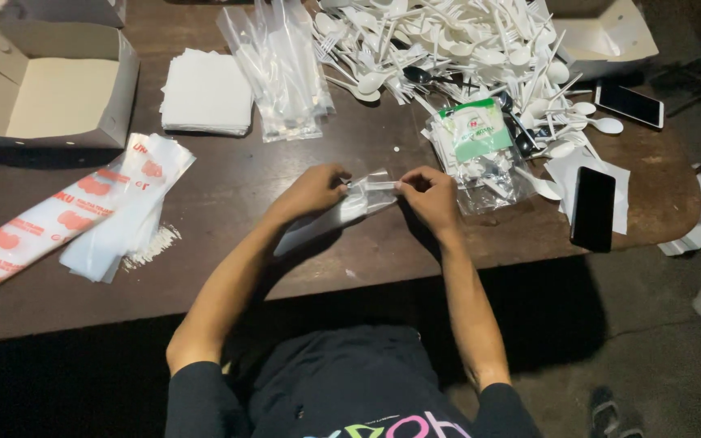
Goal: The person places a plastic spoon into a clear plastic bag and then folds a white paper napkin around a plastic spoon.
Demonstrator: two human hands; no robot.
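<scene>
Both the left hand (311, 191) and right hand (430, 195) pinch the mouth of a clear plastic sleeve (342, 212) holding white cutlery over the table (285, 174); judged light, limp, slippery, best gripped at edges.

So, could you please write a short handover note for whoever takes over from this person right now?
Left hand and right hand both pinch the open end of a clear plastic sleeve with white cutlery inside, over the table.
Loose white cutlery pile lies at far right, empty clear sleeves and napkin stack beyond the hands.
Done: this sleeve looks filled. Left: closing it; the big pile remains.
</scene>
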